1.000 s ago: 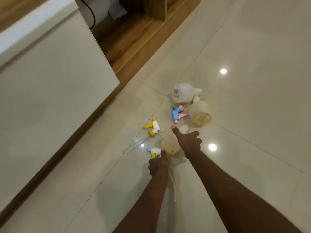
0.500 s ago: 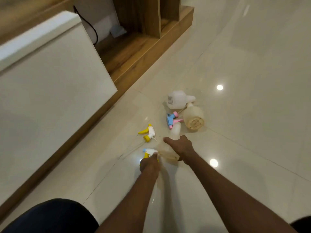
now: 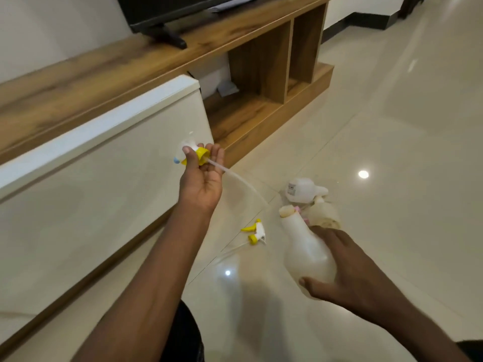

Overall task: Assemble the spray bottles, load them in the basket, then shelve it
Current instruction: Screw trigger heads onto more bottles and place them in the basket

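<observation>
My left hand (image 3: 202, 176) grips a white spray head with a yellow collar (image 3: 199, 154) and a blue nozzle tip, raised in front of the white drawer. Its clear dip tube (image 3: 241, 180) trails down to the right. My right hand (image 3: 347, 273) holds a translucent white bottle (image 3: 305, 246) by its base, open neck pointing up and left. On the floor lie a yellow-and-white spray head (image 3: 254, 232), a white bottle with a label (image 3: 303, 189) and another cloudy bottle (image 3: 326, 215). A pink spray head (image 3: 298, 209) is mostly hidden behind the held bottle.
A low wooden TV unit (image 3: 162, 66) with a white drawer front (image 3: 104, 178) runs along the left. Its open shelf compartments (image 3: 264, 74) stand at the back. A TV foot (image 3: 170, 37) rests on top. Glossy tiled floor (image 3: 392, 152) spreads to the right.
Both hands rose from the floor. My left hand lifted the spray head with its tube, my right lifted the bottle. The camera tilted up, showing more of the TV unit.
</observation>
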